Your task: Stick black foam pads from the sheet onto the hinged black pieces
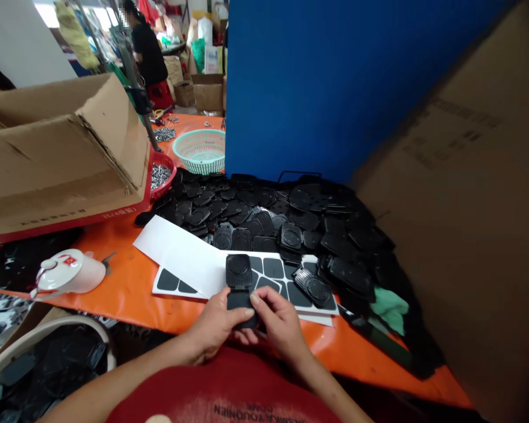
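Note:
A black hinged plastic piece (238, 271), opened out flat with a ribbed upper half, is held above the sheets at the table's front. My left hand (223, 320) grips its lower half from the left, thumb across the face. My right hand (275, 317) pinches at the right edge of that same half, with the fingertips partly hidden. Under the piece lie white sheets bearing dark rounded-square stickers (273, 268) and a blank white backing strip (183, 252). Another ribbed black piece (312, 286) rests on the sheet to the right.
Behind the sheets spreads a heap of black plastic pieces (247, 205). A lidded white cup (70, 271) stands left, below a cardboard box (66, 147). A green-handled tool (388, 343) and green cloth (390, 308) lie right. A tub (110, 346) sits lower left; a person (150, 53) is behind.

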The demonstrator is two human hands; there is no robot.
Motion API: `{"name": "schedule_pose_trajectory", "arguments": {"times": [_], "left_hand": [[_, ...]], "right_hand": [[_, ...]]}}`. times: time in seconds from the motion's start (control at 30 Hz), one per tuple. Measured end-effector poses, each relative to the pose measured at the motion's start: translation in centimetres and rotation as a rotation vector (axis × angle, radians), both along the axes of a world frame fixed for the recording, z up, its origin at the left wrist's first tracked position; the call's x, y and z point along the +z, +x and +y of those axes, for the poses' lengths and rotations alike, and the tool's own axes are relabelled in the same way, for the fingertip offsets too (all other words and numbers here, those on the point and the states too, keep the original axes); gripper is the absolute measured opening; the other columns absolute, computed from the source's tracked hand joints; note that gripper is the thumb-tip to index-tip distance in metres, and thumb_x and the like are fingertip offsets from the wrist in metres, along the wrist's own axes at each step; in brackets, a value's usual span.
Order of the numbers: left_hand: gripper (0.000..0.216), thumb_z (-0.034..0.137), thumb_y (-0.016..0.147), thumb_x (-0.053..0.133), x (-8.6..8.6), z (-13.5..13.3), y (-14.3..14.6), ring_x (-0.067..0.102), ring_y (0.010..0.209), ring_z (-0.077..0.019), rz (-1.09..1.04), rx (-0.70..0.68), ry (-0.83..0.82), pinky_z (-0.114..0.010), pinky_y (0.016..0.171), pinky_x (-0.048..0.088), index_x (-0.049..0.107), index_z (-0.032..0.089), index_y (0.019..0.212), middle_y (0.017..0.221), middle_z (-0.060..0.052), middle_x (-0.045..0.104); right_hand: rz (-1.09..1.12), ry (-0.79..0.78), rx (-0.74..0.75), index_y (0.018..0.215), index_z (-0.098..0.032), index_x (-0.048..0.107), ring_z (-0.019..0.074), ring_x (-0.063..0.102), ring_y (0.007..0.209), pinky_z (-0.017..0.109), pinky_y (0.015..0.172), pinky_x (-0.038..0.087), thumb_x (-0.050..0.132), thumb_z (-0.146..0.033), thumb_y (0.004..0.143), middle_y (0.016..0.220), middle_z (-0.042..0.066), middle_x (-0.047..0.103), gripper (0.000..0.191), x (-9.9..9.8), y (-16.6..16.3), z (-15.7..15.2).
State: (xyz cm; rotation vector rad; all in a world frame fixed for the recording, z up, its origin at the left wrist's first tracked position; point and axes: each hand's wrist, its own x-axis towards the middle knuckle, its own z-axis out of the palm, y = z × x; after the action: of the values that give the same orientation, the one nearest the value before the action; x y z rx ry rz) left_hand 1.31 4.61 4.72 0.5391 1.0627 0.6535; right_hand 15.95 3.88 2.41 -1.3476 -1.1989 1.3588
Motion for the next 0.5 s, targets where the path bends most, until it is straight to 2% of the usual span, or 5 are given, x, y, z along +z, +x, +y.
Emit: {"name": "schedule_pose_trajectory", "arguments": {"times": [0.13, 0.23, 0.37, 0.5], "left_hand": [[0.036, 0.029, 0.061, 0.08, -0.5, -0.1, -1.0, 0.051, 0.038, -0.0086, 0.105, 0.047, 0.136, -0.018, 0.036, 0.04, 0.057, 0.015, 0.084, 0.062, 0.002, 0.06], [0.036, 0.036, 0.06, 0.081, -0.6, -0.1, -1.9, 0.049, 0.04, -0.0083, 0.146, 0.043, 0.173, -0.019, 0.035, 0.04, 0.06, 0.014, 0.079, 0.059, 0.003, 0.056], [0.042, 0.053, 0.067, 0.072, -0.4, -0.8, -4.1, 0.048, 0.038, -0.0095, 0.194, 0.019, 0.206, -0.019, 0.037, 0.037, 0.062, 0.014, 0.078, 0.052, 0.002, 0.055], [0.036, 0.048, 0.059, 0.078, 0.3, -2.2, -10.0, 0.052, 0.046, -0.0134, 0.317, 0.031, 0.194, -0.022, 0.043, 0.037, 0.06, 0.018, 0.064, 0.051, 0.002, 0.055]], "right_hand": [[-0.18, 0.287, 0.15, 0.076, -0.02, 0.061, 0.0155, 0.055, 0.066, 0.025, 0.062, 0.043, 0.05, -0.037, 0.093, 0.07, 0.001, 0.058, 0.026, 0.0, -0.3, 0.3], [-0.204, 0.415, 0.298, 0.075, -0.021, 0.06, 0.0154, 0.057, 0.066, 0.024, 0.062, 0.043, 0.044, -0.033, 0.095, 0.07, 0.002, 0.06, 0.028, -0.1, -0.4, 0.9], [-0.24, 0.48, 0.393, 0.078, -0.021, 0.061, 0.0157, 0.058, 0.066, 0.024, 0.063, 0.044, 0.044, -0.034, 0.095, 0.07, 0.002, 0.062, 0.027, -0.3, -0.5, 1.6], [-0.275, 0.397, 0.361, 0.075, -0.022, 0.063, 0.0167, 0.059, 0.065, 0.024, 0.061, 0.044, 0.045, -0.04, 0.094, 0.068, 0.003, 0.062, 0.032, -1.4, 0.3, 1.9]]}}
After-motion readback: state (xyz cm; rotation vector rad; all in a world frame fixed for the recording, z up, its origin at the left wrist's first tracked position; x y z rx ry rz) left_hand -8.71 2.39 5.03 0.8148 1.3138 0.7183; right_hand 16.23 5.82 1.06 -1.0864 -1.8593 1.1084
